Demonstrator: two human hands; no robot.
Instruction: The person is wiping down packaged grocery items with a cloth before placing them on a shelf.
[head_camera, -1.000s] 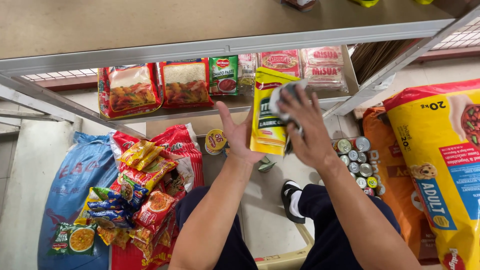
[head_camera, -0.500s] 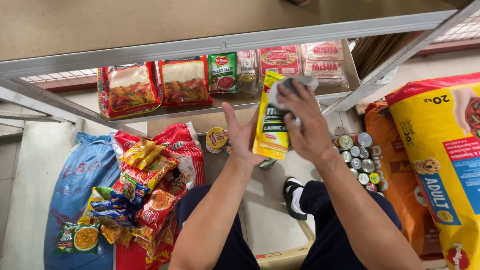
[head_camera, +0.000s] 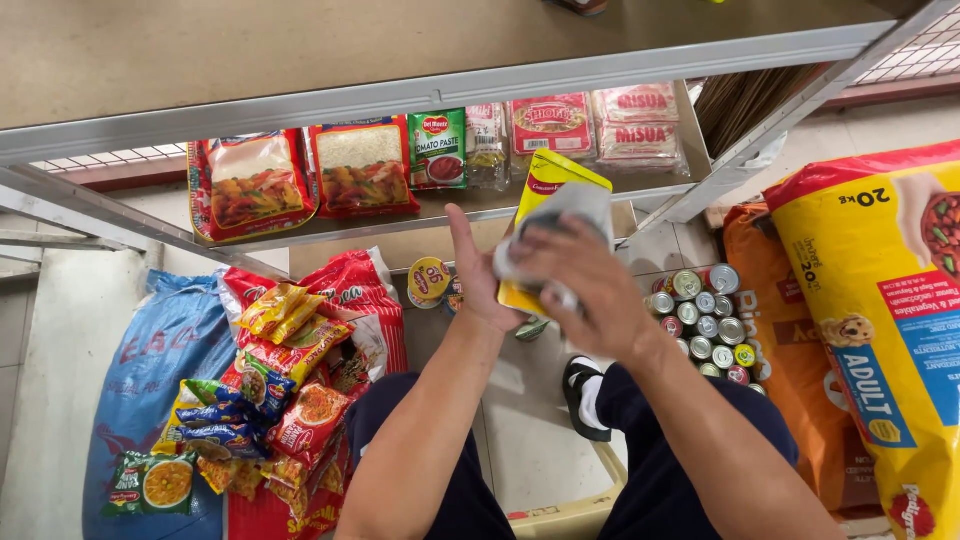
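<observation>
My left hand (head_camera: 478, 282) holds a yellow food pouch (head_camera: 548, 183) upright from behind, thumb raised. My right hand (head_camera: 582, 290) presses a grey-white cloth (head_camera: 570, 212) against the front of that pouch, covering most of it. Both hands are in front of a metal shelf (head_camera: 460, 210) that carries red pasta bags (head_camera: 252, 182), a green tomato paste sachet (head_camera: 437, 149) and clear noodle packs (head_camera: 636, 128).
A large yellow pet food sack (head_camera: 880, 330) stands at the right next to several small cans (head_camera: 705, 318) on the floor. At the left lie a blue sack (head_camera: 150, 370), a red sack (head_camera: 350, 290) and a pile of snack packets (head_camera: 270, 390). A higher shelf board (head_camera: 300, 50) runs across the top.
The pouch and both hands have shifted a little lower and left in view, and the cloth hand has slid down over the pouch front.
</observation>
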